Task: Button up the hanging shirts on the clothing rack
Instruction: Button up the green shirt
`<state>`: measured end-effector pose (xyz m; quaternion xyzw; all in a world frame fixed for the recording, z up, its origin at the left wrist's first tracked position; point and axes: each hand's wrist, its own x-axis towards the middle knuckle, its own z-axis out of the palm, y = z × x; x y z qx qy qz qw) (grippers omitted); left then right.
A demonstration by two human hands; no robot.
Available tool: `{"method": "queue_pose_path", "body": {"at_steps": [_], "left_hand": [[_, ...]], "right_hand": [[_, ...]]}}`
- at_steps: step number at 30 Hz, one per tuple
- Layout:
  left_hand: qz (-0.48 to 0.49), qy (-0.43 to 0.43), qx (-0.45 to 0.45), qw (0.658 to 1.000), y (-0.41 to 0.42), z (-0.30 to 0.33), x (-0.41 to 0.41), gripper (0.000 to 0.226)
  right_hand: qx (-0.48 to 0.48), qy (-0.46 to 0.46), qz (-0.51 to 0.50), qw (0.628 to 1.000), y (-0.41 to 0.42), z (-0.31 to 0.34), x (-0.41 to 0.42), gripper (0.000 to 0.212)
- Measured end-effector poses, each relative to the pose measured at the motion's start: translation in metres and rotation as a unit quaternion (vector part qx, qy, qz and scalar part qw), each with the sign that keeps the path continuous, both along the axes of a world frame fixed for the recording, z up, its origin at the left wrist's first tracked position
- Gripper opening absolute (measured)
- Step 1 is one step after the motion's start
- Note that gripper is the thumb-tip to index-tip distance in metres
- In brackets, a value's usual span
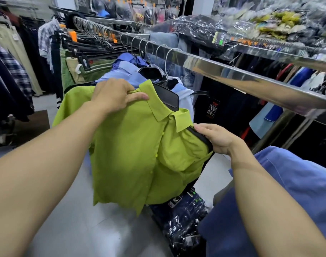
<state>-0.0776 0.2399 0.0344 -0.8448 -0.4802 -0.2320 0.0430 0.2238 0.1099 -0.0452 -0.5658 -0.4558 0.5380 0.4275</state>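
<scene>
Right hand (216,139) grips the black hanger (203,137) end, left hand (114,95) pinches the green shirt (140,154) shoulder, just under the rail (232,71). Placket looks buttoned; square the shoulders on the hanger, then hook it on the rail.

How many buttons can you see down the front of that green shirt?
3 on the green shirt: one button just below the collar, one at mid-chest, one lower down. More may be hidden at the collar or in folds near the hem.
</scene>
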Motion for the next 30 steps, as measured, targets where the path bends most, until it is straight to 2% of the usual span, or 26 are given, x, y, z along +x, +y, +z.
{"method": "queue_pose_path", "body": {"at_steps": [4, 7, 10, 12, 14, 15, 16, 17, 19, 20, 22, 23, 24, 26, 27, 28, 29, 30], "left_hand": [[0.015, 0.009, 0.007, 1.000, 0.000, 0.005, -0.002, 0.078], [0.024, 0.018, 0.014, 0.999, -0.003, 0.008, -0.003, 0.077], [0.037, 0.019, 0.032, 0.999, -0.007, 0.008, 0.001, 0.072], [0.054, 0.017, 0.050, 0.997, -0.012, 0.004, 0.005, 0.069], [0.068, 0.003, 0.066, 0.996, -0.018, -0.005, 0.010, 0.068], [0.069, -0.010, 0.066, 0.995, -0.022, -0.012, 0.014, 0.067], [0.067, -0.021, 0.063, 0.996, -0.025, -0.020, 0.018, 0.065], [0.066, -0.024, 0.063, 0.996, -0.028, -0.027, 0.022, 0.062], [0.061, -0.018, 0.079, 0.995, -0.032, -0.040, 0.030, 0.058], [0.056, -0.023, 0.091, 0.994, -0.033, -0.045, 0.031, 0.057], [0.038, -0.053, 0.093, 0.994, -0.030, -0.053, 0.028, 0.056], [0.029, -0.072, 0.085, 0.993, -0.028, -0.055, 0.025, 0.058], [0.024, -0.093, 0.074, 0.993, -0.026, -0.056, 0.021, 0.060], [0.030, -0.126, 0.047, 0.990, -0.022, -0.058, 0.015, 0.066], [0.038, -0.133, 0.035, 0.990, -0.021, -0.057, 0.014, 0.070], [0.049, -0.134, 0.022, 0.989, -0.020, -0.055, 0.016, 0.074], [0.059, -0.133, 0.012, 0.989, -0.021, -0.052, 0.019, 0.076], [0.060, -0.131, 0.003, 0.990, -0.021, -0.048, 0.024, 0.077]], "right_hand": [[0.014, -0.066, -0.010, 0.998, -0.002, 0.006, -0.005, 0.033], [0.046, -0.204, -0.043, 0.977, 0.000, 0.012, -0.006, 0.041], [0.106, -0.370, -0.151, 0.911, 0.008, 0.018, -0.004, 0.056], [0.112, -0.422, -0.251, 0.864, 0.006, 0.015, -0.015, 0.058], [0.071, -0.455, -0.339, 0.821, -0.002, -0.002, -0.042, 0.053], [0.037, -0.462, -0.342, 0.817, -0.005, -0.021, -0.060, 0.050], [0.000, -0.454, -0.302, 0.838, -0.008, -0.044, -0.082, 0.051], [-0.022, -0.420, -0.237, 0.876, -0.008, -0.072, -0.105, 0.052], [-0.057, -0.296, -0.093, 0.949, -0.014, -0.114, -0.144, 0.049], [-0.060, -0.263, -0.037, 0.962, -0.016, -0.124, -0.152, 0.047], [-0.030, -0.290, 0.058, 0.955, -0.011, -0.122, -0.145, 0.045], [-0.010, -0.311, 0.052, 0.949, -0.008, -0.112, -0.134, 0.041], [0.023, -0.314, -0.008, 0.949, -0.002, -0.099, -0.120, 0.032], [0.121, -0.270, -0.203, 0.933, 0.003, -0.057, -0.096, 0.014], [0.179, -0.248, -0.296, 0.905, 0.008, -0.039, -0.086, 0.008], [0.226, -0.245, -0.353, 0.874, 0.013, -0.020, -0.078, 0.009], [0.245, -0.261, -0.370, 0.857, 0.018, -0.003, -0.072, 0.018], [0.239, -0.282, -0.356, 0.858, 0.024, 0.011, -0.068, 0.032]]}}
